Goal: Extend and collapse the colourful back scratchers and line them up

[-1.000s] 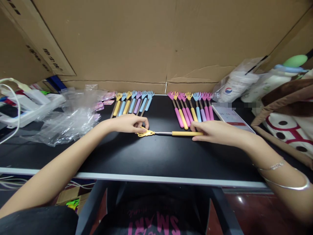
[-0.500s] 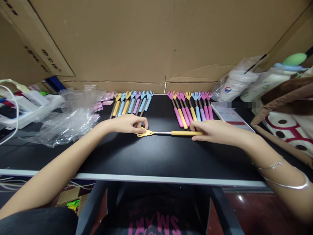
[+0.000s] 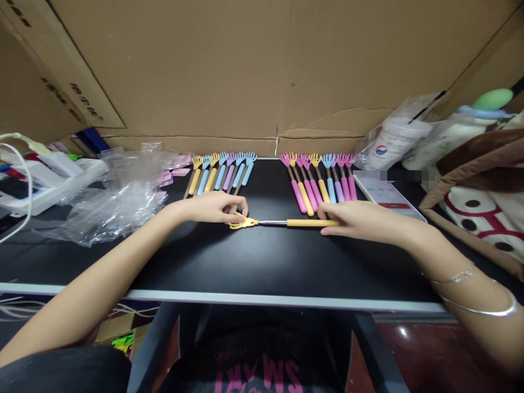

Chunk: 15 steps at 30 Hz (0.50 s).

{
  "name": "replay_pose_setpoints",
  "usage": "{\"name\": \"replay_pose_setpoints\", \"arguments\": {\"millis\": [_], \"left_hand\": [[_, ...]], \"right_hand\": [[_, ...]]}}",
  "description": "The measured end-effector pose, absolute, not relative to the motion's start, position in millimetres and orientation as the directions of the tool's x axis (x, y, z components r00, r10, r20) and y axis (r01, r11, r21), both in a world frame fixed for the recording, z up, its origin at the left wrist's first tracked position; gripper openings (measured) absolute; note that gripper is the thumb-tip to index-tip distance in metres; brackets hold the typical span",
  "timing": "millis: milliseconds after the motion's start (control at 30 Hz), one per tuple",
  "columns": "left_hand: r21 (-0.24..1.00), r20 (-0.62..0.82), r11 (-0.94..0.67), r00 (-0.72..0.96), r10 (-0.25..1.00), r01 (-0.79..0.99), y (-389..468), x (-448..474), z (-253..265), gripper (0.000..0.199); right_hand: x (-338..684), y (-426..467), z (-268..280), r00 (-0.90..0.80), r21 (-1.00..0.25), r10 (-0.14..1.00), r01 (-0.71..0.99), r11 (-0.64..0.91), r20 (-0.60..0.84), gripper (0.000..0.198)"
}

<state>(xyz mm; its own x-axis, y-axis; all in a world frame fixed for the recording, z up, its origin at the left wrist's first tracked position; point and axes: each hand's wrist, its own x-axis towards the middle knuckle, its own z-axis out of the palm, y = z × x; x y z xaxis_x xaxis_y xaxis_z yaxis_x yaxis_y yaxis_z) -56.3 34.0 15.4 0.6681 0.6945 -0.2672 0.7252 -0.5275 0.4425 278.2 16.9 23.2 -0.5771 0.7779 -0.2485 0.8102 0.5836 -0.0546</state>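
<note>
A yellow back scratcher with a claw-shaped head and a metal rod lies crosswise between my two hands, just above or on the black table. My left hand is closed on its claw head at the left end. At the other end, my right hand grips the yellow handle between thumb and fingers. Behind my left hand lies a row of back scratchers in yellow, blue and purple. A second row of back scratchers, in pink, yellow, blue and purple, lies behind my right hand.
Clear plastic bags and a white power strip lie at the left. To the right are a phone, a bagged white cup and a patterned fabric item. Cardboard stands behind the black table.
</note>
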Motion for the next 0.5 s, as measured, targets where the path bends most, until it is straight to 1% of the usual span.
{"name": "replay_pose_setpoints", "arguments": {"millis": [500], "left_hand": [[0.442,-0.271,-0.519,0.660,0.700,0.732,33.1,-55.8,15.8,0.026]], "right_hand": [[279.1,18.0,21.5,-0.595,-0.066,0.770,0.799,0.597,-0.231,0.030]]}}
